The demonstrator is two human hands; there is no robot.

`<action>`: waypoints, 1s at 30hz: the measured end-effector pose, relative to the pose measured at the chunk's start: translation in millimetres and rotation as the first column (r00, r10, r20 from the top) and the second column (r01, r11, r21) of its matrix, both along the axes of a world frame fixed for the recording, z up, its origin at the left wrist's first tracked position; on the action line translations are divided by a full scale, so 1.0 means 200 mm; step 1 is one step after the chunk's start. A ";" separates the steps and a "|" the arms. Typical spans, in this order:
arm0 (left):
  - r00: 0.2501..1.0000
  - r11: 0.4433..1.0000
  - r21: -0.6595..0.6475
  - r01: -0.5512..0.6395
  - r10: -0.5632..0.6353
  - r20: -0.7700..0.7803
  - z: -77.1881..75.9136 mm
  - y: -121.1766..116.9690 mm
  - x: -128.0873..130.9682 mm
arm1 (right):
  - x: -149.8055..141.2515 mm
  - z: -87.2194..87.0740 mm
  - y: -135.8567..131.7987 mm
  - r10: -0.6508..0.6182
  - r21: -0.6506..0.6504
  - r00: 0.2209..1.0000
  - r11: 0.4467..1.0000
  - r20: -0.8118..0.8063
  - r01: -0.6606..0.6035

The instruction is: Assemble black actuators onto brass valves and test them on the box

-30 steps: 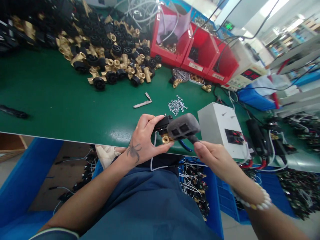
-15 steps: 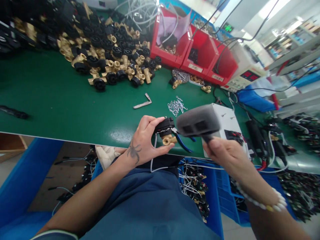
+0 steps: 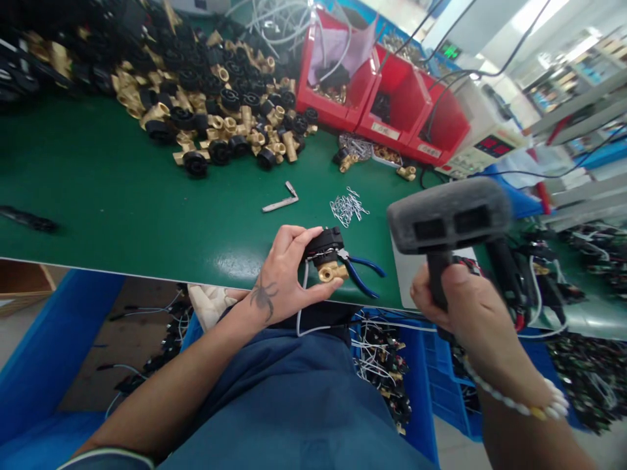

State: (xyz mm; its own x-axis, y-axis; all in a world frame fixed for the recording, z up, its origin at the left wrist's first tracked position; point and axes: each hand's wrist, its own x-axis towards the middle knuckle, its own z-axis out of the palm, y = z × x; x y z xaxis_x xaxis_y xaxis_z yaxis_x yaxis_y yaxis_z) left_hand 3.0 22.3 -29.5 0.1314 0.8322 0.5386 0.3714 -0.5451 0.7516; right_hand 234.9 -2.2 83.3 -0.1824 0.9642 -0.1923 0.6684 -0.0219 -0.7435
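My left hand (image 3: 287, 271) is closed round a valve (image 3: 326, 251) at the table's front edge, its fingers on the black actuator top and its thumb by the brass body. A pale cable hangs from the valve. Blue-handled pliers (image 3: 365, 271) lie just right of it, with their jaws touching or very near its side. In my right hand (image 3: 460, 300) is the black handle of a mallet (image 3: 450, 212), whose grey head has two dark rectangular recesses. The head is held up to the right of the valve, apart from it.
Brass and black valves (image 3: 225, 124) are heaped at the back left. An L-shaped metal piece (image 3: 280, 200) and a pile of wire clips (image 3: 349, 207) lie in front of red bins (image 3: 392, 124). Blue crates (image 3: 418, 391) with cabled parts stand below the edge.
My right hand has moved the mallet right and up, away from the valve. The pliers' handles now show fully. My left hand keeps its hold in the same place.
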 end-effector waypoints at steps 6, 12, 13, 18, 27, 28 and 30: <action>1.000 1.000 0.014 -0.004 0.004 -0.006 -0.01 0.00 0.02 | -0.02 -0.06 0.02 0.081 -0.114 0.997 0.990 -0.013 -0.082; 0.988 0.998 0.068 0.017 -0.006 -0.151 -0.01 -0.01 0.04 | -0.11 -0.20 -0.02 -0.184 -0.069 0.913 0.983 -0.365 0.171; 0.985 0.998 0.060 0.034 -0.023 -0.173 0.00 -0.01 0.03 | -0.13 -0.24 -0.02 -0.208 -0.071 0.893 0.978 -0.399 0.196; 0.986 0.996 0.018 0.084 -0.080 -0.146 0.04 -0.01 -0.04 | -0.20 -0.38 -0.04 -0.240 -0.015 0.854 0.965 -0.461 0.263; 0.909 0.970 0.164 0.177 -0.097 -0.406 0.13 0.07 -0.08 | -0.23 -0.41 -0.05 -0.278 -0.094 0.797 0.958 -0.537 0.271; 0.892 0.964 0.179 0.198 -0.102 -0.440 0.14 0.08 -0.08 | -0.23 -0.41 -0.05 -0.276 -0.099 0.792 0.959 -0.544 0.266; 0.865 0.953 0.194 0.232 -0.111 -0.490 0.15 0.10 -0.08 | -0.23 -0.42 -0.05 -0.272 -0.106 0.788 0.961 -0.552 0.257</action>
